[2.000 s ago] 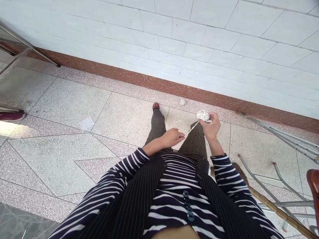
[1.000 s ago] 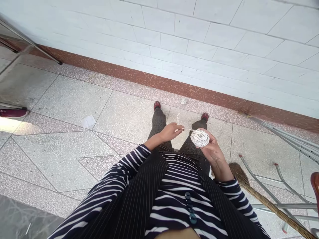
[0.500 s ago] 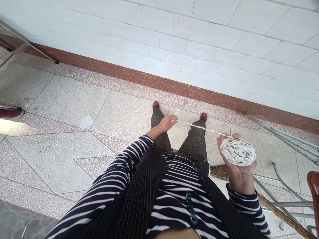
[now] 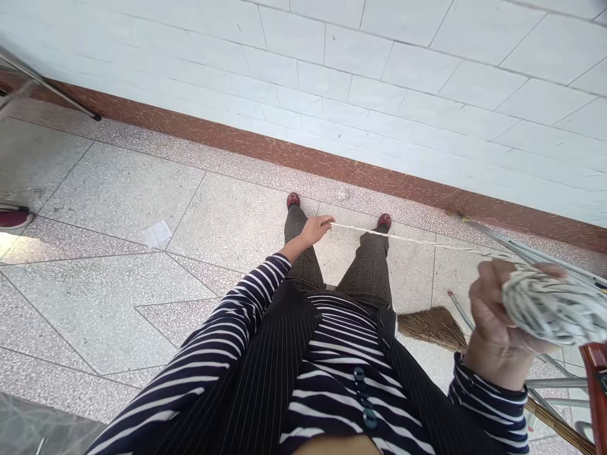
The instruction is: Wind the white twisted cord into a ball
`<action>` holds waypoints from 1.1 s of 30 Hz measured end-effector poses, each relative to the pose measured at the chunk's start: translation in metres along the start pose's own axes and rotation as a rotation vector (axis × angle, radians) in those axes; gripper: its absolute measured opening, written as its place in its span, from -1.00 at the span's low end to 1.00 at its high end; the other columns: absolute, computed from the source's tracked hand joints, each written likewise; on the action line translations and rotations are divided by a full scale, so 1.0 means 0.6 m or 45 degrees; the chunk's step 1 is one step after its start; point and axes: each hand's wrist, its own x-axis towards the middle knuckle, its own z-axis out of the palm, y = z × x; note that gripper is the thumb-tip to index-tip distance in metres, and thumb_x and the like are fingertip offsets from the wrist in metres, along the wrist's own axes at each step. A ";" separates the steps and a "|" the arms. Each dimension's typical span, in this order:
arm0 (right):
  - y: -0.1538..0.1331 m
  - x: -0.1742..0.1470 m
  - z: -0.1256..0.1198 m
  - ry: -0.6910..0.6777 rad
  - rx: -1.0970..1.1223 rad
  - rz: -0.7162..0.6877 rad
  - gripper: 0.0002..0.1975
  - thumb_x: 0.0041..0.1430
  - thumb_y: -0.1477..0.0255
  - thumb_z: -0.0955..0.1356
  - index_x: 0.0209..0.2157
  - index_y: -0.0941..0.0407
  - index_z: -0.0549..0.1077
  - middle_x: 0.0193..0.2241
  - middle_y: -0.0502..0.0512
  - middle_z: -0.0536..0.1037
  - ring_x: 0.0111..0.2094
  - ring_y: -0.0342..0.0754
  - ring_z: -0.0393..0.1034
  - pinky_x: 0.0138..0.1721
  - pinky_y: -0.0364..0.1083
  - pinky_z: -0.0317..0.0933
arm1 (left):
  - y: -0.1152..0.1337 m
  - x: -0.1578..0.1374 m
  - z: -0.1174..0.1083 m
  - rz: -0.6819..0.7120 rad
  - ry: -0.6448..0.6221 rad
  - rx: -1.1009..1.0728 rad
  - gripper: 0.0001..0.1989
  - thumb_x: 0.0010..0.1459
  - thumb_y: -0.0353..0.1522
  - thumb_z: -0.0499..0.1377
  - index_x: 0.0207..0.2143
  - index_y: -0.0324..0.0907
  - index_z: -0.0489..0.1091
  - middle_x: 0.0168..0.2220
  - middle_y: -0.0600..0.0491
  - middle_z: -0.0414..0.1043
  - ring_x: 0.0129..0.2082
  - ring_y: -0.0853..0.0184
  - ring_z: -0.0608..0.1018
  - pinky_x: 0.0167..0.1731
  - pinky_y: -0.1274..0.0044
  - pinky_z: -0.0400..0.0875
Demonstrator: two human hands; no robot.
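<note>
My left hand point(image 4: 315, 231) pinches one end of a white cord point(image 4: 403, 238), low in front of my legs. The cord runs taut to the right, slightly twisted, up to a ball of white cord point(image 4: 554, 306). That ball sits in my right hand point(image 4: 496, 319), held out to the right with the fingers curled round its left and far sides. Motion blurs the ball and part of the cord near it.
A straw broom point(image 4: 434, 325) lies behind my right forearm, beside a metal-legged chair point(image 4: 559, 383). Silver metal poles point(image 4: 521, 249) lean near the wall point(image 4: 332, 82) on the right. A white paper point(image 4: 157, 234) is on the floor at left, with another person's shoe point(image 4: 14, 218) beyond.
My right hand has moved right and closer to the camera with the ball, lengthening the cord stretched between my hands. My left hand has stayed nearly in place, still pinching the cord.
</note>
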 end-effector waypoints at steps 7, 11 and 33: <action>-0.045 0.004 -0.030 0.174 0.772 -0.130 -0.56 -0.19 0.39 0.62 -0.22 -0.06 0.52 -0.46 0.01 0.34 -0.50 -0.21 0.22 -0.82 -0.41 -0.11 | -0.015 -0.002 -0.053 -0.045 0.133 0.215 -0.70 0.23 -0.40 0.06 -0.14 -0.24 0.58 -0.20 0.01 0.61 -0.21 0.28 0.57 -0.14 0.56 0.39; -0.056 -0.001 -0.038 0.208 1.000 -0.102 -0.70 0.04 0.46 0.49 -0.16 -0.04 0.50 -0.38 0.02 0.43 -0.40 -0.14 0.36 -0.76 -0.42 0.13 | -0.027 0.012 -0.072 0.060 0.122 0.274 -0.62 0.19 -0.50 -0.02 -0.16 -0.21 0.58 -0.11 0.03 0.60 -0.09 0.27 0.57 -0.01 0.53 0.38; 0.109 0.075 0.131 -0.160 -0.159 0.114 -0.48 -0.25 0.52 0.57 -0.14 0.04 0.58 -0.18 0.05 0.61 -0.17 0.01 0.47 -0.21 -0.03 0.39 | 0.201 -0.134 0.063 0.308 -0.438 -0.426 -0.66 0.40 -0.22 -0.01 -0.07 -0.24 0.45 -0.26 0.01 0.60 -0.16 0.31 0.58 -0.03 0.51 0.37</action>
